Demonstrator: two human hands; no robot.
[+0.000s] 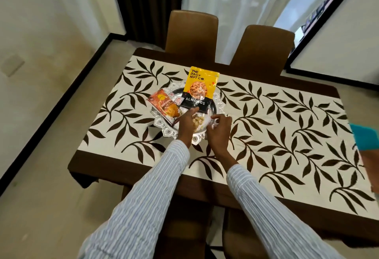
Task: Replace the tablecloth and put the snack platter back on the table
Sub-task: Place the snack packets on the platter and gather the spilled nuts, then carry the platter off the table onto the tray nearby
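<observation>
- Sitting on the leaf-patterned tablecloth (276,119), the silver snack platter (164,130) is already on the counter (143,168), left of its middle; I judge only the tidying of packets remains.
- On the platter's left rim, the orange snack packet (164,107) overhangs the edge; a nudge from the wrist beside it could tip it onto the cloth.
- Left hand (187,125): fingers loosely extended toward the bottom edge of the almonds pouch (200,88), seemingly touching it; whether they pinch it I cannot tell.
- That yellow-and-black pouch leans upright at the back of the platter with little under it; pushed from below, it could fall backward off the rim.
- Between the two hands lies a clear bag of pale nuts (198,122), partly hidden.
- Right hand (218,130): fingers curled, tips near the bag and the platter's near-right rim; a grip on either cannot be confirmed. Tugging the rim could drag and wrinkle the fresh cloth.
- Beyond the counter stand two brown chairs (262,47), clear of the work; nothing blocks the hands.
- Far right, a teal object (365,137) enters at the frame edge, unidentifiable.
</observation>
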